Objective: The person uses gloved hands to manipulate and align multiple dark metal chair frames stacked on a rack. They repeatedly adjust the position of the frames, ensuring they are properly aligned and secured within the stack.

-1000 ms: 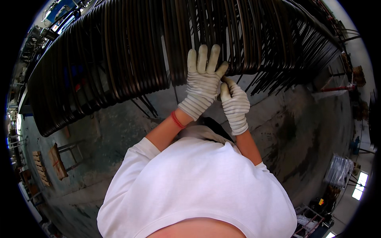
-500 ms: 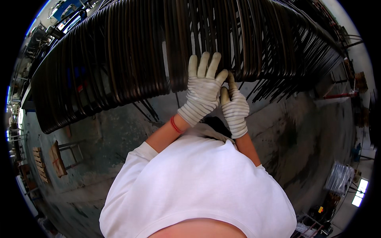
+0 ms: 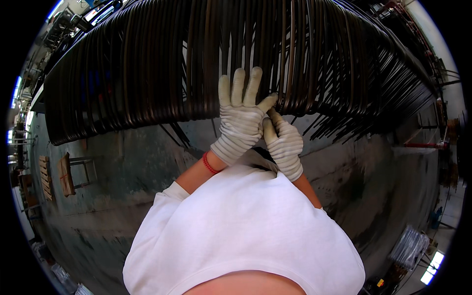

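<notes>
A long row of dark bent metal tubes [image 3: 147, 69] hangs across the far side, their rounded lower ends facing me. My left hand [image 3: 240, 123], in a ribbed whitish glove, lies against the tubes near the middle, its fingers stretched upward and spread, thumb out to the right. Just below that thumb is my right hand [image 3: 286, 145], gloved the same way. Its thumb and forefinger come together close under the tubes' lower bends. Whatever may be between those fingertips is too small or hidden to make out.
Thin dark rod ends [image 3: 337, 127] jut out below the tubes on the right. On the floor at the left are a slatted wooden pallet [image 3: 45, 177] and a stand with a brown top [image 3: 65, 174]. A wrapped bundle [image 3: 409, 247] sits at the lower right.
Both hands have shifted a little left and slightly down in the picture, staying close together. The view has turned somewhat, so the tube row sits differently.
</notes>
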Demonstrator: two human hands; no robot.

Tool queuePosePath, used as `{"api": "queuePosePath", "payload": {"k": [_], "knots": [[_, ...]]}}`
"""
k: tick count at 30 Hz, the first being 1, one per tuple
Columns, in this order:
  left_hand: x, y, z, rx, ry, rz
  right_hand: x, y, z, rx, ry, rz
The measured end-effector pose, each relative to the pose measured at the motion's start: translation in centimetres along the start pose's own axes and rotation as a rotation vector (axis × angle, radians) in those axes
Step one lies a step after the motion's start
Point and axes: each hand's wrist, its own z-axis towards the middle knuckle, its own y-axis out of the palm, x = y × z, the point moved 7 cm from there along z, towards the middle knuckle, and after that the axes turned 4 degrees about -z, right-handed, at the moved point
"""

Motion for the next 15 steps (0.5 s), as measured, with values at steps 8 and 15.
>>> {"api": "queuePosePath", "payload": {"k": [8, 15], "knots": [[0.4, 1.3, -0.2, -0.08, -0.028, 0.187, -1.0, -4.0, -0.2, 0.17, -0.189, 0.291], [0.6, 0.6, 0.5, -0.083, -0.098, 0.035, -1.5, -4.0, -0.1, 0.089, -0.35, 0.279]]}}
